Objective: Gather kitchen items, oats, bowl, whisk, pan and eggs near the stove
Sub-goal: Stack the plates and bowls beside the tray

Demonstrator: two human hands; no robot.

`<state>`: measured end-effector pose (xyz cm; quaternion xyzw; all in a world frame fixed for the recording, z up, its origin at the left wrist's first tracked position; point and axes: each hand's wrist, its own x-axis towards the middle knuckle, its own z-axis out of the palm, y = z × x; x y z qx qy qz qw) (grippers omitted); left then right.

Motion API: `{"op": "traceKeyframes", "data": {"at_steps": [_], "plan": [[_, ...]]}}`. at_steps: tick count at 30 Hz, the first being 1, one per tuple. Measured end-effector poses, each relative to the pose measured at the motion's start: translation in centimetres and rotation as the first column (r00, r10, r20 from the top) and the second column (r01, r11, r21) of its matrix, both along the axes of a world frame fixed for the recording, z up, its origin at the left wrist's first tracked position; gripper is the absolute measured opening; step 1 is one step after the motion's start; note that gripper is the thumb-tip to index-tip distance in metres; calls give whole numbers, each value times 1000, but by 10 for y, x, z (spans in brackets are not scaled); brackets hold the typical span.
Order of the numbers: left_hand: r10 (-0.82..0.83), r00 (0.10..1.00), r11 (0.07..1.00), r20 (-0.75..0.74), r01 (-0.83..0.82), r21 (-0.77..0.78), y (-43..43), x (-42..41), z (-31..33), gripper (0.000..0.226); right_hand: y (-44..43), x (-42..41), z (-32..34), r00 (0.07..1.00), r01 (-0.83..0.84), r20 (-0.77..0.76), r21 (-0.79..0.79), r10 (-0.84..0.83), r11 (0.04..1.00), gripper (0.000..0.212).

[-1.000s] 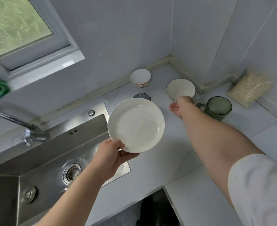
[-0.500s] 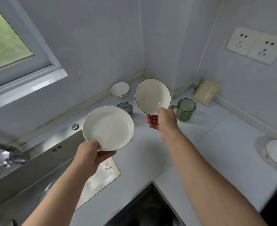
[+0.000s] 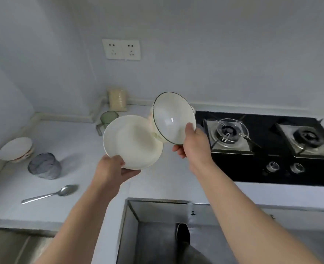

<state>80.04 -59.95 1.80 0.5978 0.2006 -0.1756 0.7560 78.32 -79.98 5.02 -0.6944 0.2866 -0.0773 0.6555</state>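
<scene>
Both hands are full here. My left grip (image 3: 112,168) is curled round the near edge of the white plate (image 3: 132,140), thumb on top and fingers underneath, so the plate tips up away from me. My right grip (image 3: 190,147) has the dark-rimmed bowl (image 3: 173,119). The thumb is hooked over the rim with the fingers behind, which is why the bowl's inside faces me. Both dishes are up in the air over the tabletop (image 3: 77,138), just left of the stove (image 3: 252,168). The plate's far edge overlaps the bowl from my angle, and I can't tell if they touch. I reckon I'm pinching them by the rim because that's the quick way to carry one dish per hand. The bare patch beside the near burner (image 3: 229,130) looks like the place to set them down.

The oats (image 3: 117,100) lean on the wall back in the corner, behind a green mug (image 3: 107,119). That's well apart from the stove, so they need fetching.

Now the murky stuff. Something cream with a pattern peeks out between plate and bowl, mostly hidden. Maybe it's another bowl, but I can't say. There's no whisk, pan or eggs anywhere in view. The far burner is cut off at the right edge. At the bottom there's a steel tub with something dark in it, too blurry to call.
</scene>
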Motion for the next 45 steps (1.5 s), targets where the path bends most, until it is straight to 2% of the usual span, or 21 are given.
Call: {"op": "traceKeyframes", "data": {"at_steps": [4,8,11,16,19,22,29,35,38,43,45], "plan": [[-275,961,961,29,276,-23,-73,-18,8,36,-62,-63,14,968,251,24,-6,-251,968,34],[-478,877,876,48,479,-44,-148,-45,17,37,-115,-128,22,874,485,18,-35,-485,874,32],[-576,816,813,58,579,-62,-202,-67,21,40,-153,-177,25,804,595,11,-30,-595,803,25],[-685,726,724,69,688,-55,-289,-113,23,45,-217,-254,30,705,709,-29,-5,-708,706,27],[-733,677,675,63,736,-55,-339,-150,27,36,-260,-294,29,654,756,-67,35,-754,653,25],[-767,639,636,56,769,-55,-392,-186,30,37,-312,-329,22,629,775,-84,150,-773,614,25],[-783,622,620,0,780,-84,-542,-273,30,40,-443,-415,17,612,781,-102,231,-784,580,24],[-813,582,583,-29,811,-48,-628,-313,24,42,-523,-449,7,621,769,-141,299,-771,565,21],[-830,556,557,-39,830,-25,-672,-323,20,44,-565,-459,-8,600,776,-160,354,-784,522,17],[-862,503,504,-59,864,-8,-744,-320,9,44,-625,-463,-22,586,768,-180,434,-790,471,44],[-878,474,476,-62,879,-19,-781,-316,4,43,-658,-461,-27,579,768,-173,444,-797,461,47]]}}
